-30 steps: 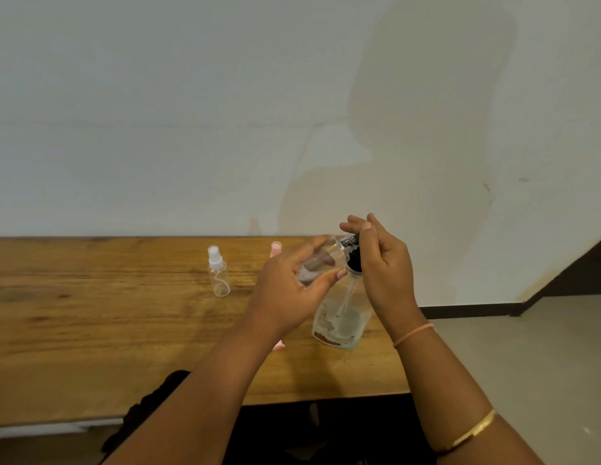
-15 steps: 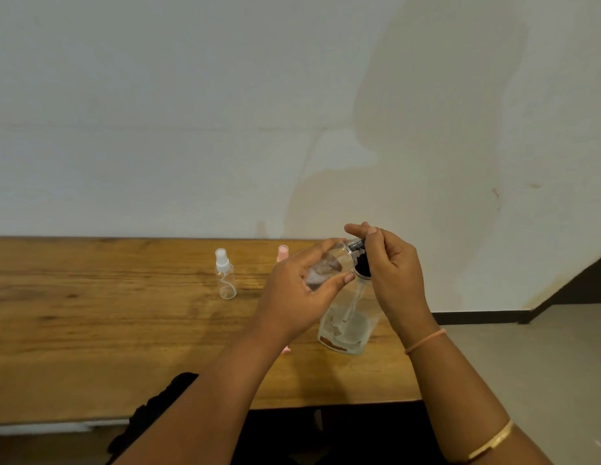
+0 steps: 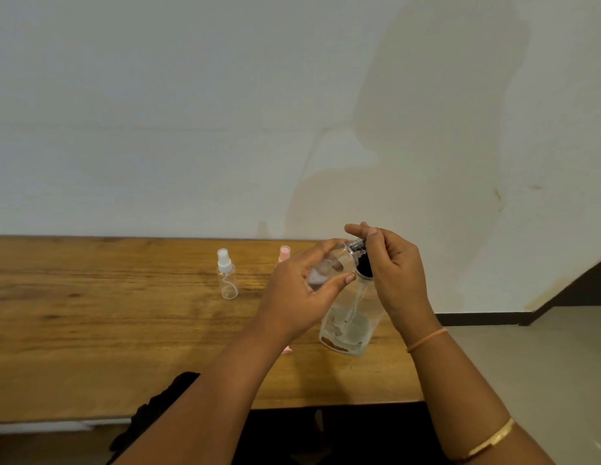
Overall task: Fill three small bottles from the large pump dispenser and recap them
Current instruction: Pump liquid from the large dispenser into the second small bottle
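The large clear pump dispenser (image 3: pixel 347 325) stands near the right end of the wooden table (image 3: pixel 107 330), with little liquid at its bottom and a black pump head. My right hand (image 3: pixel 394 273) is closed over that pump head, fingers on top. My left hand (image 3: pixel 300 293) holds a small clear bottle (image 3: pixel 326 268) tilted, its mouth against the pump spout. Another small clear bottle with a white spray cap (image 3: pixel 227 275) stands upright to the left. A pink-capped bottle (image 3: pixel 284 255) shows just behind my left hand, mostly hidden.
A pale wall rises directly behind the table. The table's right edge lies just past the dispenser, with bare floor (image 3: pixel 527 364) beyond. A small pink piece (image 3: pixel 287 349) peeks out under my left wrist. Dark cloth (image 3: pixel 158 407) hangs over the front edge.
Both hands stay on the small bottle and the pump head with hardly any movement. The whole view has shifted slightly as my head moved.
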